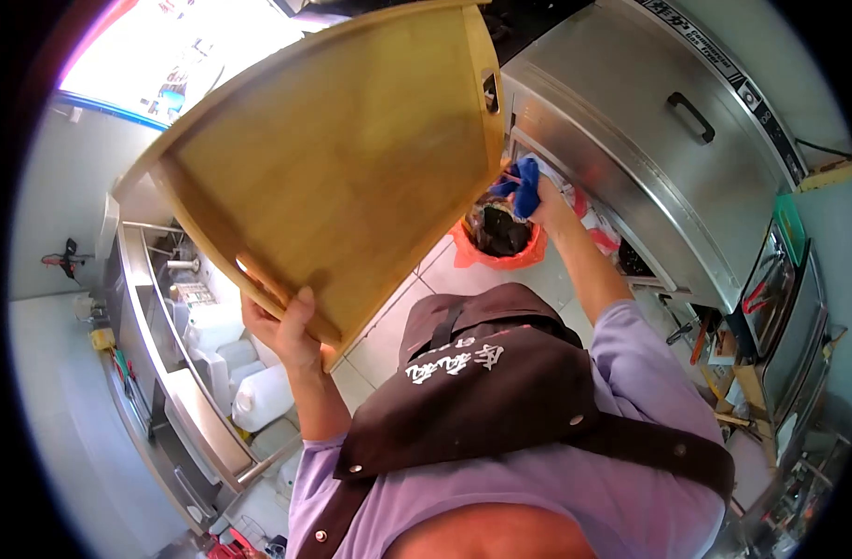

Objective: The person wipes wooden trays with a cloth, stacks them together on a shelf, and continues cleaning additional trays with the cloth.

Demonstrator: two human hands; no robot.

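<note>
A large wooden serving tray [342, 158] with raised edges and cut-out handles is held up tilted in front of me. My left hand [284, 328] grips its near left rim by the handle slot, thumb over the inside. My right hand [543, 200] is closed around a bunched blue cloth [525, 186], close to the tray's right edge. Whether the cloth touches the tray I cannot tell. Beneath that hand, on the floor, stands a bin lined with an orange-red bag [489, 256], with dark contents.
A stainless steel fryer with a black-handled lid [631, 121] stands at the right. On the left, a metal-framed counter [202, 410] has several white plastic jugs [263, 398] underneath. Tools and a green container [789, 228] are at the far right. The floor is tiled.
</note>
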